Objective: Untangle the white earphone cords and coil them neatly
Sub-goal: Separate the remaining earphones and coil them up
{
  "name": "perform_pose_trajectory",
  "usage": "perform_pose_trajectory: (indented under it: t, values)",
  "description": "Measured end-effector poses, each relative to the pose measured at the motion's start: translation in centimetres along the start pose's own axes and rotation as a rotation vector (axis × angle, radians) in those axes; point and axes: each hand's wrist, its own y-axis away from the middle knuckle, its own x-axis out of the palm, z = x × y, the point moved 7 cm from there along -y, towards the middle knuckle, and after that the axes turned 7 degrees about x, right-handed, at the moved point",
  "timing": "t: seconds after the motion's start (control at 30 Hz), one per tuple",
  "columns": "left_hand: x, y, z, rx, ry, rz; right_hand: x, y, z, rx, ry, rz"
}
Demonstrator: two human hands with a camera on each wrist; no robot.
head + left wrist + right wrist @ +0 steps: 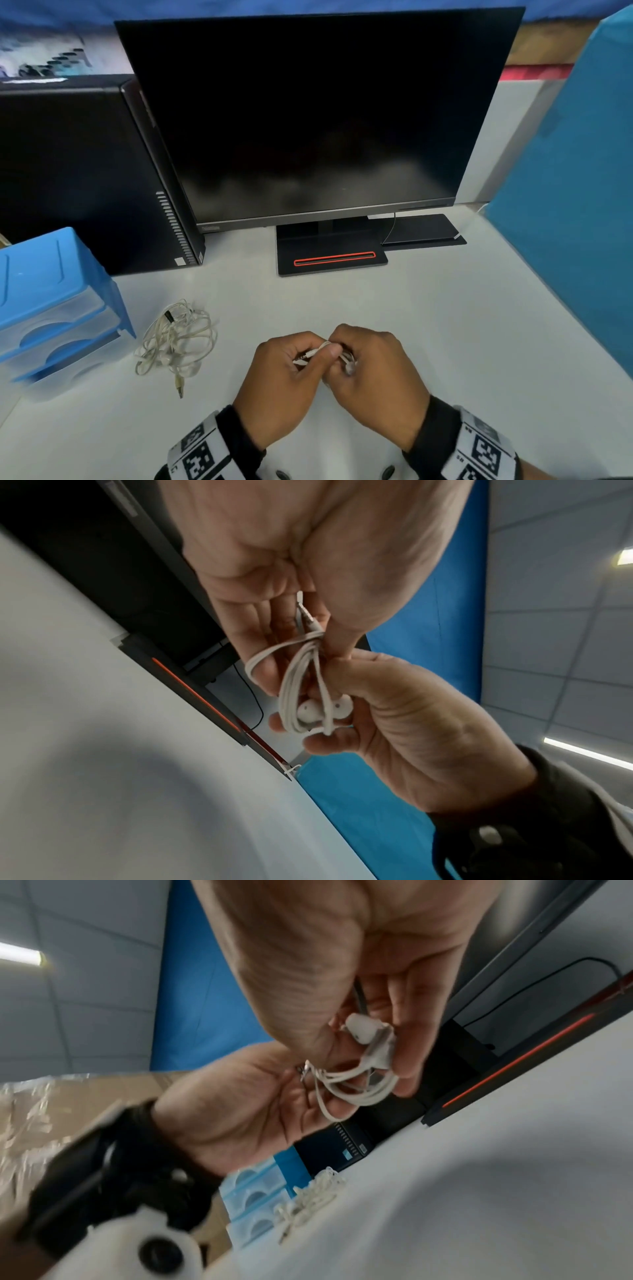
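A coiled white earphone cord [328, 353] is held above the desk [428, 325] between both hands. My left hand [308, 358] pinches the wound cord [301, 680] near its metal jack plug [308, 615], with a loop round one finger. My right hand [344, 358] grips the lower part of the bundle, where two earbuds [310, 710] sit against its curled fingers. In the right wrist view the bundle [359, 1088] hangs between thumb and fingers of my right hand [363, 1066]. A second, tangled white earphone cord [174, 339] lies loose on the desk to the left.
A blue drawer unit [51, 301] stands at the left edge, close to the tangled cord. Behind it is a black computer tower [85, 178]. A monitor [315, 116] on its stand [329, 257] fills the back. A blue partition [575, 192] borders the right.
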Motion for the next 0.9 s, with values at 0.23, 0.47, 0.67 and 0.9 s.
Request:
perform_pose_trajectory:
  t: [0.23, 0.47, 0.67, 0.9]
  values:
    - [-1.6, -0.6, 1.4, -0.082, 0.029, -0.113, -0.9, -0.4, -0.3, -0.006, -0.017, -0.124]
    - [-1.4, -0.5, 1.8, -0.068, 0.009, -0.05, -0.2, -0.5, -0.5, -0.024, -0.033, -0.088]
    - [-1.0, -0.4, 1.7, -0.068, -0.05, 0.024, 0.1, -0.8, -0.6, -0.014, 0.019, 0.058]
    - [-0.5, 0.2, 3.8, -0.334, 0.314, -0.155, 0.6, 0.0, -0.2, -0.017, -0.094, 0.049]
